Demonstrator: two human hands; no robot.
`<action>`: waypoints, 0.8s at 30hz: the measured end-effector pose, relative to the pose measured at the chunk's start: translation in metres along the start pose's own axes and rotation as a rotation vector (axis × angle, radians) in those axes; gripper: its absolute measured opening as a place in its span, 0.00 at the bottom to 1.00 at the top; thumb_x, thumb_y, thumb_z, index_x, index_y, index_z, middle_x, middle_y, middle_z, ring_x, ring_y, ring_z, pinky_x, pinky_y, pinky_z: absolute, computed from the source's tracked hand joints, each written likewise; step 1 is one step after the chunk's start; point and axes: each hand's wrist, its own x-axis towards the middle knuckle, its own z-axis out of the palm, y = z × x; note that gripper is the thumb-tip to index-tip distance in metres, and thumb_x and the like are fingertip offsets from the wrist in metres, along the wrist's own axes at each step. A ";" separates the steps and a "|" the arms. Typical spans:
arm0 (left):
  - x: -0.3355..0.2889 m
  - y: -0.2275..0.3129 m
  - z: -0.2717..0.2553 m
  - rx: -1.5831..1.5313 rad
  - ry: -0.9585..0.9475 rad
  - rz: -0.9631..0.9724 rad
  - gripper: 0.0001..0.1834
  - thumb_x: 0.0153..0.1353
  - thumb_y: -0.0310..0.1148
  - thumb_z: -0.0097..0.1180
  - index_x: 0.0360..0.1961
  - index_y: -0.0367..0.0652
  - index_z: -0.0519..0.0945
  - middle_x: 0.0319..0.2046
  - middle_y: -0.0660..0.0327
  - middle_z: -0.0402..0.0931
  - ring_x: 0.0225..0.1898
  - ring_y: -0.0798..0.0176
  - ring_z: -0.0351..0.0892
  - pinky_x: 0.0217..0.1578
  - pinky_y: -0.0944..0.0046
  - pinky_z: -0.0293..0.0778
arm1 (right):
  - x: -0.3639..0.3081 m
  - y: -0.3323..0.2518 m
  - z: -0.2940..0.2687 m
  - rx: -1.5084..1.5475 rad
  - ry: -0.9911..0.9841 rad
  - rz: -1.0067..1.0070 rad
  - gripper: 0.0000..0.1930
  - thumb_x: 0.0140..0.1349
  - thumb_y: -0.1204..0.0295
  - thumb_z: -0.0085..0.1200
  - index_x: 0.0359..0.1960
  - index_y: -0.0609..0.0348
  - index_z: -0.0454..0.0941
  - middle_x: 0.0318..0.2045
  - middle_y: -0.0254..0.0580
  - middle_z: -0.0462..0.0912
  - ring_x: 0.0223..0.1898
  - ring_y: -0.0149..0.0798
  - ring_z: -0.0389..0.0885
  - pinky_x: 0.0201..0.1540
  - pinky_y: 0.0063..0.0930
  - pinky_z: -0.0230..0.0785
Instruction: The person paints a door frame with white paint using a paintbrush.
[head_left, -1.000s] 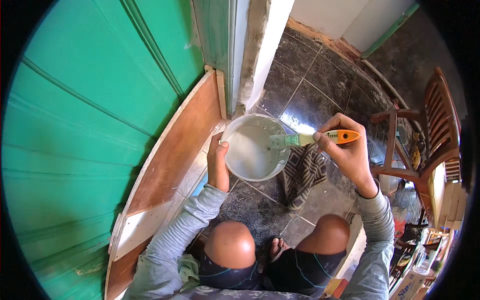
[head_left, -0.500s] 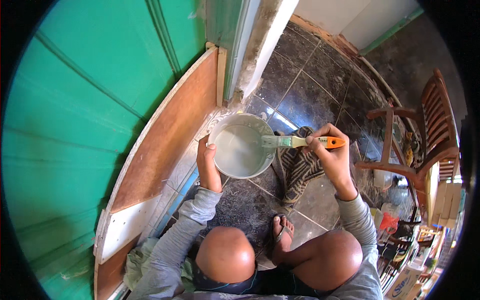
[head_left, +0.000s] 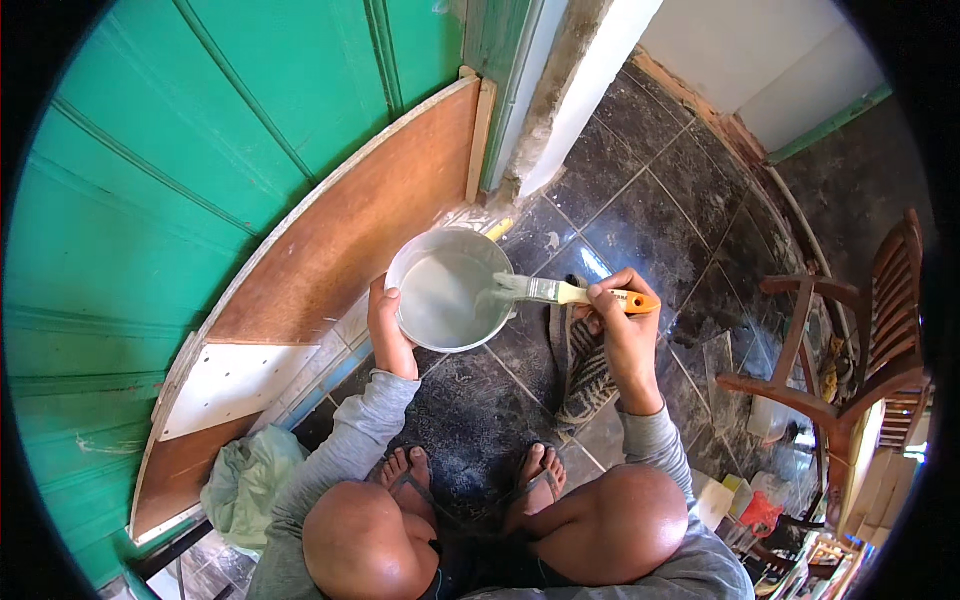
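Note:
A round whitish bucket (head_left: 452, 345) of pale, milky liquid (head_left: 445, 295) is held up in front of my knees. My left hand (head_left: 389, 325) grips its left side, the thumb at the rim. In my right hand (head_left: 627, 325) is a flat paintbrush (head_left: 575, 293) with an orange-tipped handle. The fingers pinch the handle, and the whitish, wet-looking bristles lie across the bucket's right rim, pointing inward over the liquid. Below and behind the brush, a dark, zigzag-patterned cloth (head_left: 590, 385) rests on the floor.
At my left, a green door (head_left: 150, 250) stands with a brown wooden board (head_left: 340, 240) along its foot. A pale green plastic bag (head_left: 255, 480) lies beside my left knee. A wooden chair (head_left: 840, 400) is at the right, on dark floor tiles (head_left: 640, 220).
The view has shifted, and bucket and hands now appear further left. The brush has turned slightly, its bristles still at the bucket's right rim. Both my feet now show.

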 end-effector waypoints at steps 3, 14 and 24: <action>-0.003 0.001 0.000 0.025 0.038 -0.012 0.28 0.60 0.44 0.44 0.57 0.37 0.68 0.52 0.54 0.71 0.53 0.59 0.73 0.53 0.60 0.69 | -0.002 0.004 0.003 -0.024 0.037 -0.051 0.04 0.62 0.77 0.56 0.31 0.61 0.73 0.25 0.39 0.83 0.24 0.25 0.81 0.24 0.15 0.67; 0.008 -0.010 -0.004 -0.075 0.025 -0.061 0.26 0.61 0.45 0.46 0.56 0.41 0.69 0.51 0.54 0.72 0.53 0.58 0.73 0.53 0.57 0.70 | -0.011 0.010 0.003 0.133 0.089 -0.010 0.04 0.61 0.78 0.56 0.31 0.62 0.72 0.26 0.41 0.82 0.24 0.28 0.82 0.24 0.17 0.69; 0.006 -0.006 -0.013 -0.076 0.043 -0.057 0.27 0.61 0.44 0.44 0.57 0.39 0.68 0.52 0.53 0.72 0.53 0.56 0.73 0.53 0.57 0.71 | -0.016 0.021 0.003 0.215 0.137 0.005 0.04 0.62 0.77 0.56 0.31 0.61 0.73 0.25 0.40 0.81 0.24 0.29 0.82 0.24 0.18 0.70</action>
